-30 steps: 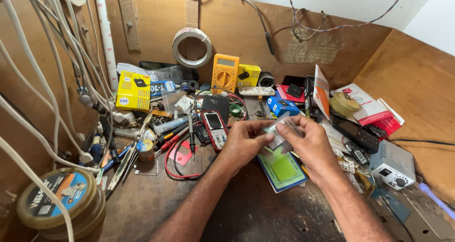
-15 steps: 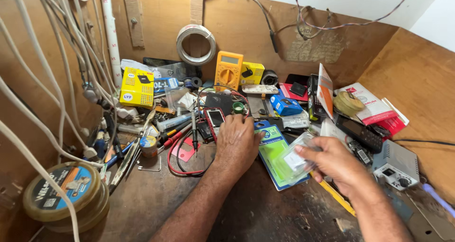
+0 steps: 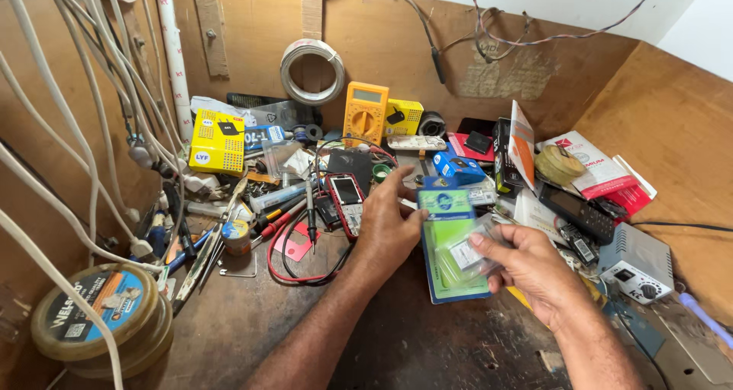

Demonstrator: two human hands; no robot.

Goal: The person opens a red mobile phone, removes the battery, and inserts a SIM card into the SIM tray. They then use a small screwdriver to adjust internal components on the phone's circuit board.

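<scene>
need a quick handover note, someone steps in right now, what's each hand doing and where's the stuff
Left hand: open, holding nothing, fingers spread above the clutter, next to the small red and silver keypad phone and touching the left edge of the flat green and blue blister pack.
Right hand: pinching a small clear plastic packet with a pale flat part inside, held just over the blister pack's lower half.
Blister pack lies flat on the wooden bench. The red and black test leads lie loose to the left.
Done: packet is in hand.
Left: packet looks unopened, though I cannot tell for sure.
</scene>
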